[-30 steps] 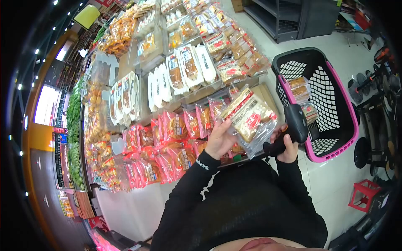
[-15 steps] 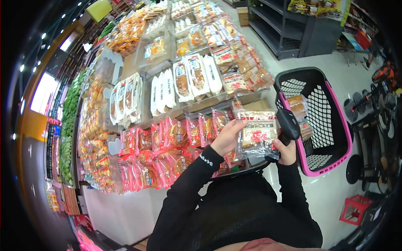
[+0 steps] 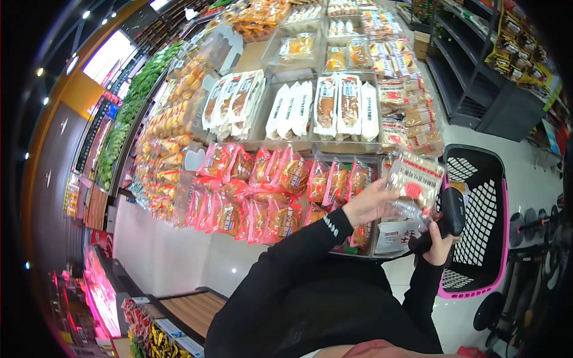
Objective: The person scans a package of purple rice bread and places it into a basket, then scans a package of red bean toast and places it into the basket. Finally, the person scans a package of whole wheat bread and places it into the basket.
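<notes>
A clear pack of sliced bread (image 3: 416, 179) with red and white print is tilted up in front of me. My left hand (image 3: 371, 201) grips its left edge, thumb on the front. Close against the pack's lower right side is a black handheld scanner (image 3: 452, 213), with my right hand (image 3: 440, 243) wrapped round its grip. Beneath the hands, a white printed packet (image 3: 394, 236) lies in the display's right front compartment. Pink-wrapped round breads (image 3: 292, 173) fill the compartments to the left.
A black shopping basket with a pink rim (image 3: 505, 238) stands at the right, packs partly visible inside. White-wrapped long breads (image 3: 338, 107) and other bagged breads (image 3: 412, 113) sit farther back. Dark shelving (image 3: 459, 77) is at the back right; a wooden-topped stand (image 3: 197, 310) is lower left.
My view has turned, so the display and basket sit differently in the frame. Both hands still hold the bread pack and the scanner; the pack is now tilted and exposes the compartment beneath.
</notes>
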### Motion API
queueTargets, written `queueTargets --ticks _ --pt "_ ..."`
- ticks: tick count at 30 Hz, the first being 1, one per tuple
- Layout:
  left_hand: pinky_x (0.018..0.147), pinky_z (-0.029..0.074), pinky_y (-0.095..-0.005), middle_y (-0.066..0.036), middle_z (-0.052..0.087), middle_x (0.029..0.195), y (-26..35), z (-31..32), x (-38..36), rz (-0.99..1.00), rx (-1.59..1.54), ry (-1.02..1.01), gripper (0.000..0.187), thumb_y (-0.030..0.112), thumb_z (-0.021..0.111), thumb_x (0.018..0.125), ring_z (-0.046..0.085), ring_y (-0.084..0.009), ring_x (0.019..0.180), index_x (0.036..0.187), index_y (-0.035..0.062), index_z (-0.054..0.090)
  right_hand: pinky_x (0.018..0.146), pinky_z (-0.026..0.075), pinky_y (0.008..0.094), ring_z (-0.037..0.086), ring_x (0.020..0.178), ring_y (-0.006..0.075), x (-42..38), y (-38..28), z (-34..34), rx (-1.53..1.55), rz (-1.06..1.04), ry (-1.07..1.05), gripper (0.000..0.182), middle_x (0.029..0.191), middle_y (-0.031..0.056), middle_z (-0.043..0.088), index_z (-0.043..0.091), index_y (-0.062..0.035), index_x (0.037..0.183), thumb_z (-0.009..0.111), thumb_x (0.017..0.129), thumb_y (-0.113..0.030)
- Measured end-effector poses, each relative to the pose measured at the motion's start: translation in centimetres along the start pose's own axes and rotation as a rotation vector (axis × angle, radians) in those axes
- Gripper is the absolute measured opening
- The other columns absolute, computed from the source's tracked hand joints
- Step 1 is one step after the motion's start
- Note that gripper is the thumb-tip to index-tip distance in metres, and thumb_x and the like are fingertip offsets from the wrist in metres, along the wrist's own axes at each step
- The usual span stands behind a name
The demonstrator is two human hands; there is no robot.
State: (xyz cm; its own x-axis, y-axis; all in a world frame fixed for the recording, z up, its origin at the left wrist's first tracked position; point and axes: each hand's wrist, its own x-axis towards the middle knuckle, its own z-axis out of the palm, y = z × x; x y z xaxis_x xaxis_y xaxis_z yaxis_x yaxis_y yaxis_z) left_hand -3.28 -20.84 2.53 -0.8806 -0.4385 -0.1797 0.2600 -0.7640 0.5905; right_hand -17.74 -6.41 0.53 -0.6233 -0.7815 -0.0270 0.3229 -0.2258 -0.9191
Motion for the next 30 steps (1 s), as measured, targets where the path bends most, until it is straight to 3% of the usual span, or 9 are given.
queueTargets --ticks 3,6,10,18,24,30 --pt "0.067 0.049 -0.0348 -0.007 0.052 0.101 2.4 -0.7 2.4 0.04 0.045 0.016 0.035 0.01 0.049 0.08 0.055 -0.0183 0.085 0.113 0.0079 0.035 0.063 0.043 0.0235 0.053 0.081 0.0172 -0.6 -1.1 0.2 0.06 0.122 -0.076 0.03 0.103 0.0145 0.049 0.04 -0.0046 0.103 0.052 0.076 -0.01" --pt "0.069 0.049 -0.0359 -0.009 0.053 0.096 4.0 -1.7 5.1 0.087 0.092 0.175 0.024 0.009 0.048 0.081 0.056 -0.0206 0.081 0.104 0.0036 0.043 0.062 0.042 0.0247 0.051 0.073 0.0146 -1.3 -0.8 -0.3 0.112 0.075 -0.098 0.025 0.1 0.0143 0.05 0.04 -0.0036 0.1 0.049 0.077 -0.008" --pt "0.069 0.047 -0.0357 -0.012 0.053 0.093 4.2 -4.0 8.1 0.138 -0.038 0.202 0.022 0.008 0.048 0.081 0.055 -0.023 0.076 0.102 0.0029 0.045 0.061 0.041 0.0249 0.049 0.069 0.0143 -2.2 -1.8 0.1 0.116 -0.031 -0.11 0.026 0.094 0.013 0.049 0.039 -0.0024 0.099 0.049 0.076 -0.008" --pt "0.07 0.047 -0.0361 -0.013 0.049 0.093 1.5 -3.9 9.4 0.165 -0.181 0.253 0.022 0.006 0.048 0.08 0.052 -0.024 0.079 0.1 0.0002 0.042 0.06 0.04 0.0259 0.046 0.069 0.014 -3.1 -2.3 -0.5 0.17 -0.041 -0.148 0.028 0.09 0.0105 0.046 0.038 -0.0033 0.1 0.05 0.075 -0.009" --pt "0.068 0.047 -0.0361 -0.014 0.049 0.082 0.9 -5.4 10.4 0.21 -0.361 0.343 0.012 0.005 0.05 0.078 0.051 -0.0229 0.073 0.086 -0.0025 0.046 0.06 0.041 0.027 0.048 0.066 0.0157 -3.6 -2.5 -0.5 0.184 -0.034 -0.114 0.027 0.089 0.0123 0.048 0.039 -0.0024 0.095 0.053 0.073 -0.008" --pt "0.074 0.045 -0.0323 -0.007 0.05 0.08 0.2 -7.2 11.0 0.368 -0.35 0.386 0.013 0.01 0.054 0.078 0.048 -0.0182 0.077 0.087 0.0013 0.049 0.06 0.041 0.0266 0.047 0.068 0.0146 -4.4 -2.6 -1.2 0.127 -0.048 -0.14 0.026 0.088 0.0104 0.046 0.039 -0.0037 0.096 0.052 0.074 -0.009"
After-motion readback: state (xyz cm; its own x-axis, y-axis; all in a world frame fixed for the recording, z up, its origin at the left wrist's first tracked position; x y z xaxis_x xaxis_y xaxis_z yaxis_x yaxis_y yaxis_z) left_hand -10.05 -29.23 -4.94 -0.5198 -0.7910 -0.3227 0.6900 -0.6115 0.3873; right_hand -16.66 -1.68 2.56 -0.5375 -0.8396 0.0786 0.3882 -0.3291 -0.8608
